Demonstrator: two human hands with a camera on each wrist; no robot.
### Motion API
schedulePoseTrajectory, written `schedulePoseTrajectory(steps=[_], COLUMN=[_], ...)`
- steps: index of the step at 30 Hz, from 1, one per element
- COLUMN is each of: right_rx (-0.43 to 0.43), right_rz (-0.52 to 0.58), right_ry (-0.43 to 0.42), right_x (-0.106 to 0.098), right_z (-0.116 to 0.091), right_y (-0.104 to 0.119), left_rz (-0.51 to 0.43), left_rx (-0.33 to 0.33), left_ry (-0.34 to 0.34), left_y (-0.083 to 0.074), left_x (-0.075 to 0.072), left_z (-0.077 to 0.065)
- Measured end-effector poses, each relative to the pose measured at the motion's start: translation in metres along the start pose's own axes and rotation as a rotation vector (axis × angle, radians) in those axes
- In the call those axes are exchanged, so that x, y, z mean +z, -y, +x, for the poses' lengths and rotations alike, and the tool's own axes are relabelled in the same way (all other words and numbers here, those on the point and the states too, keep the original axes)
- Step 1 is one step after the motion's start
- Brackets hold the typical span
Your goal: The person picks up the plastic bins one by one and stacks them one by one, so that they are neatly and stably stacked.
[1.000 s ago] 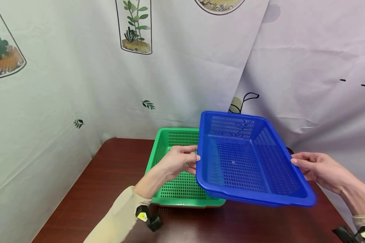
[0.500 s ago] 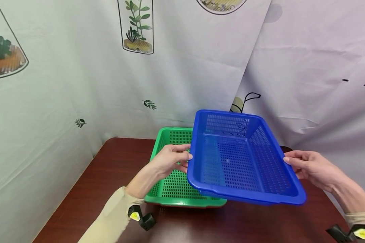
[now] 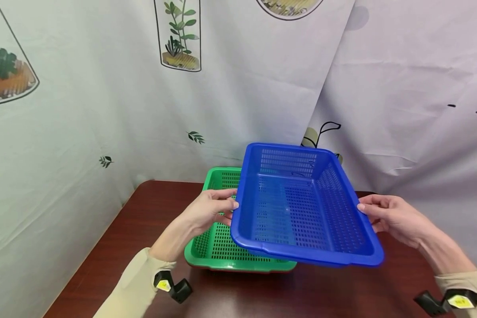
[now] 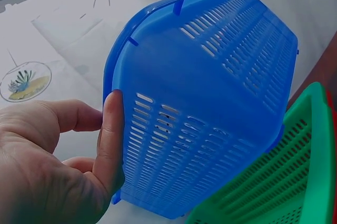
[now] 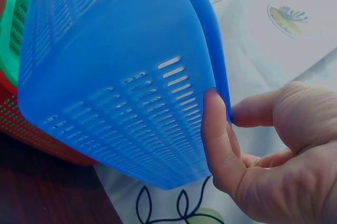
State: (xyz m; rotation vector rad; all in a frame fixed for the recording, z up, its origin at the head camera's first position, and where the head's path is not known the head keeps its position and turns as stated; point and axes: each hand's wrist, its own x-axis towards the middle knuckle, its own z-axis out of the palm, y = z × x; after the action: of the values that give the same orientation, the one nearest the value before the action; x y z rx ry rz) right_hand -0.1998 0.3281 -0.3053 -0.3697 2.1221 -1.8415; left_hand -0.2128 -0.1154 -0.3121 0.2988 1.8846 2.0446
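A blue perforated plastic basket (image 3: pixel 286 212) hangs tilted in the air, held at both ends. My left hand (image 3: pixel 208 210) pinches its left rim between thumb and fingers. At the opposite rim, my right hand (image 3: pixel 393 218) pinches in the same way. Partly hidden below it, a green basket (image 3: pixel 222 247) stands on the table; in the right wrist view that green basket (image 5: pixel 11 40) is nested in a red basket (image 5: pixel 58 142). From the left wrist view, the blue basket's slotted outer wall (image 4: pixel 174 145) shows beside my fingers (image 4: pixel 111 134).
The dark reddish-brown table (image 3: pixel 143 229) reaches back to a white cloth backdrop (image 3: pixel 254 79) printed with plants and jars. Another cloth stretch runs along the table's left side. A dark round-edged thing (image 3: pixel 365 193) shows partly behind the blue basket, too hidden to tell.
Both hands have moved left with the blue basket, which now covers more of the green one. The green basket stays in place.
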Motion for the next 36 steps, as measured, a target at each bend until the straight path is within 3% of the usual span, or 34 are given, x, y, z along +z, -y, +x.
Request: schedulePoseTrajectory(steps=[16, 36], right_rx=[-0.063, -0.045], right_rz=[-0.004, 0.021], right_ry=[0.049, 0.071], right_x=[0.027, 0.055], right_z=[0.020, 0.041], right_y=[0.002, 0.005], left_rz=[0.024, 0.042], left_rx=[0.004, 0.005], left_ry=[-0.017, -0.047], left_y=[-0.001, 0.000], left_x=[-0.028, -0.058], left_z=[-0.013, -0.029])
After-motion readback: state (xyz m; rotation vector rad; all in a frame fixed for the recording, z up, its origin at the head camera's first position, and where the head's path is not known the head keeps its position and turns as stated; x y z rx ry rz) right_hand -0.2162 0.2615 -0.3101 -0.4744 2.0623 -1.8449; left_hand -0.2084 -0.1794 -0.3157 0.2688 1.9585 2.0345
